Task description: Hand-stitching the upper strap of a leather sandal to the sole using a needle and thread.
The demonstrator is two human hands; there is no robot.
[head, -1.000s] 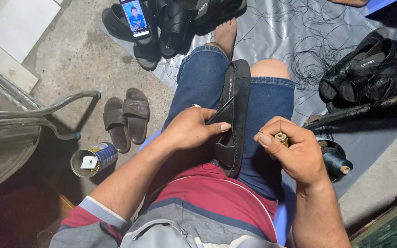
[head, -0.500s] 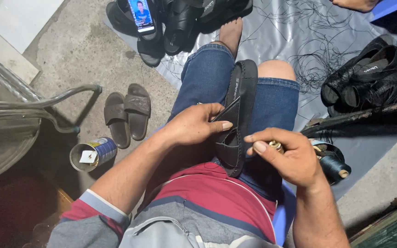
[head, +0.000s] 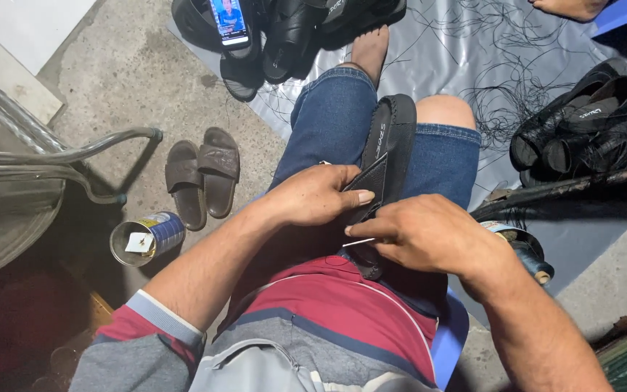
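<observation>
A black slide sandal (head: 390,138) stands on edge between my thighs, sole towards the right. My left hand (head: 317,194) grips its strap (head: 369,181) near the middle, thumb along the strap's edge. My right hand (head: 419,234) is closed beside it and pinches a thin pale needle (head: 359,242) whose tip points left at the strap's lower edge. I sit in blue denim shorts and a red and grey shirt.
A brown pair of slides (head: 201,178) and an open tin can (head: 145,237) lie on the concrete at left, by a metal chair frame (head: 59,156). Black sandals (head: 589,141) are piled at right on grey sheeting with loose thread. A phone (head: 228,20) rests on sandals ahead. A thread spool (head: 524,250) lies right.
My right hand has swung left and turned over, bringing the needle to the strap. My left hand has shifted slightly along the strap. The view has drifted a little.
</observation>
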